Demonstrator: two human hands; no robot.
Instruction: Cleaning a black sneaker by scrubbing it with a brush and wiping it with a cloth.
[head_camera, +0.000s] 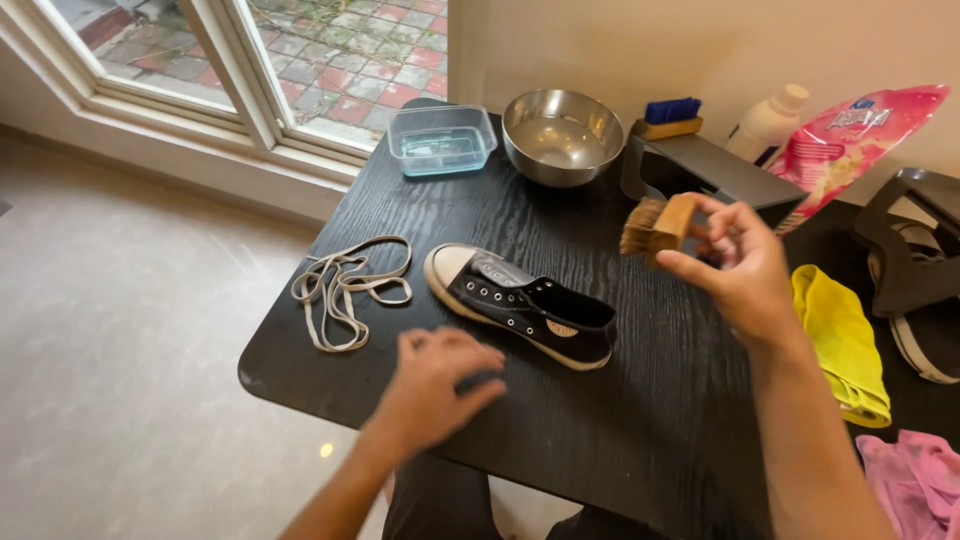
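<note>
A black canvas sneaker (525, 305) with a white toe cap and sole lies unlaced on the black table (640, 420), toe pointing left. My right hand (738, 260) is raised above the table to the right of the shoe and grips a wooden brush (657, 226) with tan bristles. My left hand (440, 385) rests palm down on the table just in front of the shoe, fingers loosely curled; whether anything lies under it I cannot tell. The white shoelaces (345, 288) lie in a loose heap to the left of the shoe.
At the table's back stand a clear plastic tub (441, 139), a steel bowl (561, 134), a blue-bristled brush (668, 117), a white bottle (765, 122) and a pink pouch (850, 140). A yellow cloth (845, 345), a pink cloth (915, 480) and another shoe (915, 270) lie at right.
</note>
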